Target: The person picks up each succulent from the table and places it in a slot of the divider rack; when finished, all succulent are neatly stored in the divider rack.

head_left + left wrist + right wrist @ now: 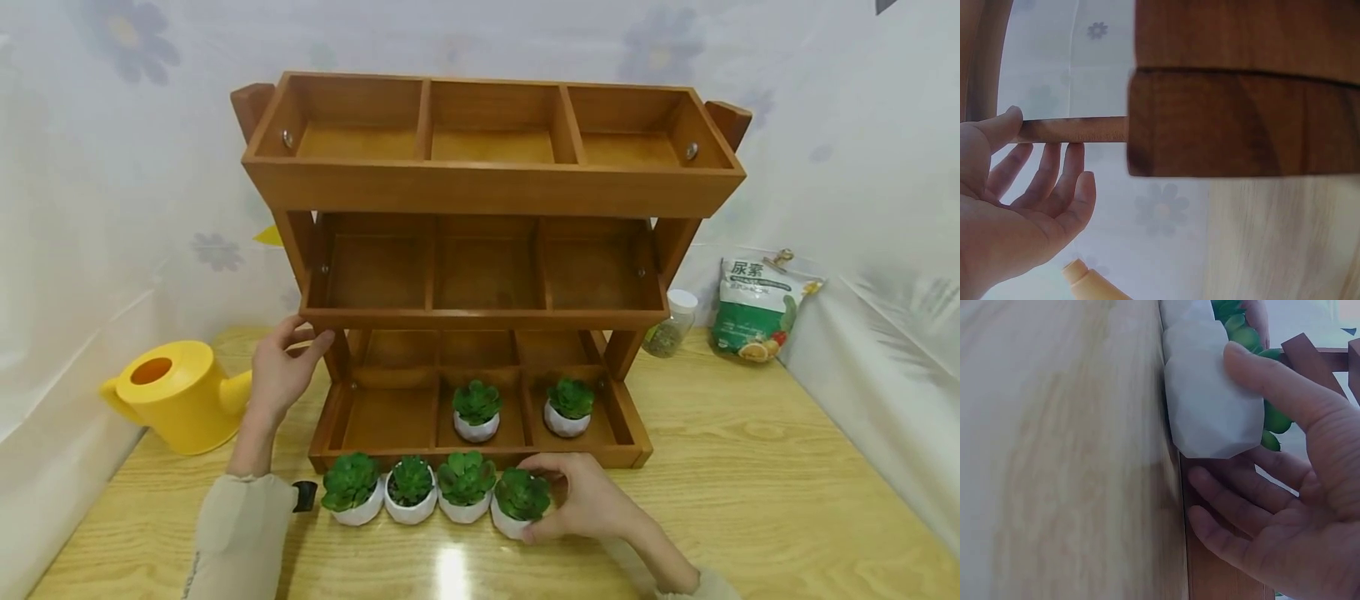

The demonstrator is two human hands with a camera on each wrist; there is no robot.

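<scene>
My right hand [588, 500] holds the rightmost potted succulent [522, 496] of the front row, thumb against the faceted white pot [1210, 406] and fingers round its far side. Beside it in the row stand several more potted succulents, one of them a small darker plant [411, 482]. At the left of the three-tier wooden shelf [480, 190], my left hand [283, 367] grips a narrow wooden bar [1075, 130], thumb at the top and fingertips underneath. Two potted succulents sit in the bottom tier, one in the middle compartment [477, 411] and one in the right [568, 407].
A yellow watering can [180, 400] stands left of the shelf, its spout behind my left wrist. To the right are a white-lidded jar [671, 323] and a green-and-white bag [761, 308] closed with a clip. The wooden table [750, 483] meets flower-printed white sheeting.
</scene>
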